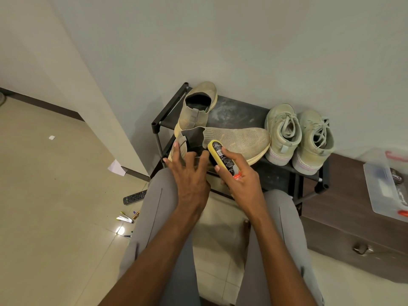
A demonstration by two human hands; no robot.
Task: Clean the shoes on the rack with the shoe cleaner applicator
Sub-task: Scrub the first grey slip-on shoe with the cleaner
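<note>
On the rack (234, 111), the left hand (187, 173) grips the heel of a knit shoe (238, 138) while the right hand (240, 180) holds the applicator (223, 156), fingers curled round it, against the collar. Cleaning looks early: its mate (196, 104) and the laced pair (298, 135) seem untouched, though I cannot tell.

L hand (189, 173) holds knit shoe (238, 141) heel on rack (238, 111); R hand (240, 180) grips applicator (221, 156) against shoe's side.
</note>
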